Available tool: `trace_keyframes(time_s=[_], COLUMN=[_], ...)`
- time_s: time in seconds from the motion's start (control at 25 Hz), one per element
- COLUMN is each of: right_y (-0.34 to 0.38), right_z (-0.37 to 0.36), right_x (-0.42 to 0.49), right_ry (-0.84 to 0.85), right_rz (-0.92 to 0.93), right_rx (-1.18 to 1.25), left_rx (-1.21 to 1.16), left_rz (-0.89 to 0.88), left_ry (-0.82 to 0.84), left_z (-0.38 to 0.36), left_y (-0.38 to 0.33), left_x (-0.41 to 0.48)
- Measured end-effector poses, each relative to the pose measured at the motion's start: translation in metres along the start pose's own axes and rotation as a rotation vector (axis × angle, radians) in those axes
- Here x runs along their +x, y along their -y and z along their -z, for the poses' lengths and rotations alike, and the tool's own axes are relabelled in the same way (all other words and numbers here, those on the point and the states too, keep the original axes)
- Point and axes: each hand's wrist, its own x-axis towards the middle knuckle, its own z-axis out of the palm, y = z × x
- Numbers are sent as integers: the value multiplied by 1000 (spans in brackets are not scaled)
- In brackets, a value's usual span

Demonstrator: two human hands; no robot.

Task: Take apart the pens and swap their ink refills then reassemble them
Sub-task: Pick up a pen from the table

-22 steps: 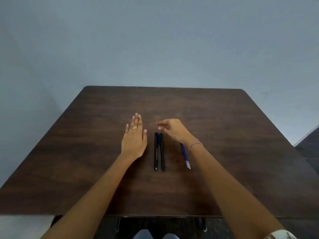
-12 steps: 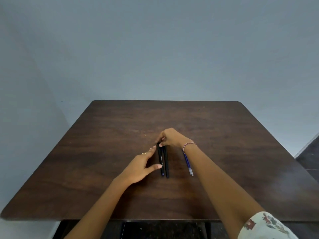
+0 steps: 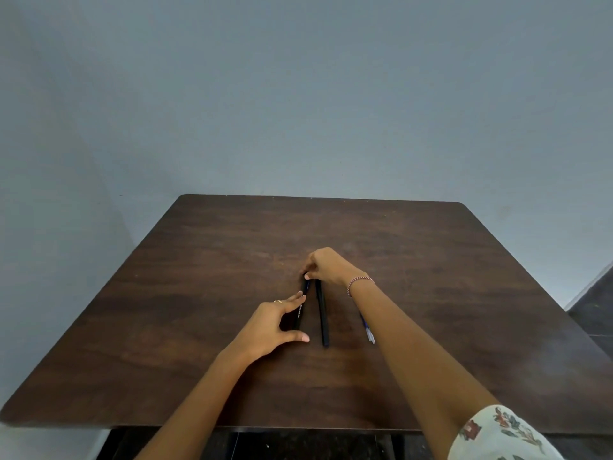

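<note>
Dark brown wooden table (image 3: pixel 199 327), pens near its middle.

Left hand (image 3: pixel 273 327): fingers nearly straight, thumb spread wide, making an open C about the near half of the lettered black pen (image 3: pixel 300 310). The fingertips (image 3: pixel 300 297) lie against the slim plastic barrel. Not closed on it.

The lettered black pen is angled, its far end leaning right toward the other pen. Whether that end is off the wood, cannot tell.

Right hand (image 3: pixel 328 265): fingers curled, pinching the far end of that same pen.

Plain black pen (image 3: pixel 321 313): flat on the table just right of the first, untouched.

Thin blue stick (image 3: pixel 367 328) with pale tip, partly under the right forearm. Refill or slim pen, cannot tell.

Judgement: opening step, first pen being taken up and nothing apart yet. Next move calls for the left hand to close on the barrel while the right twists or pulls off the end piece, without rolling the neighbouring pen.
</note>
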Motion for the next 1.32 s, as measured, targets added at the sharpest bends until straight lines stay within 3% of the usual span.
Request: trace_keyframes(time_s=[0.24,0.52,0.76,0.88,1.04,1.2,1.32], right_y=[1,-3,8,25,46,71,77], right_z=[-1,3,7,1,-23,-59,-69], right_x=[8,7,-3,-6,-12,-28,-41], right_ry=[-17,-200,-438,-558,-562,-496,-484], right_rz=[-101,-229,-279,-289,-320,-390,-420], right_rx=[125,548,1076,1325,1489,1579,1614], left_rx=[-9,-171,-471,-785,-1012,-1041,-1014], left_rz=[-18,9,216,317,379,380,365], left_ry=[-63,-218,-540,-614,-697,-755,-699], left_z=[1,6,9,8,2,-3,-5], left_y=[-1,2,-7,-16,-26,-38,-39], left_x=[-1,-7,-7,-5,-10,-17,-24])
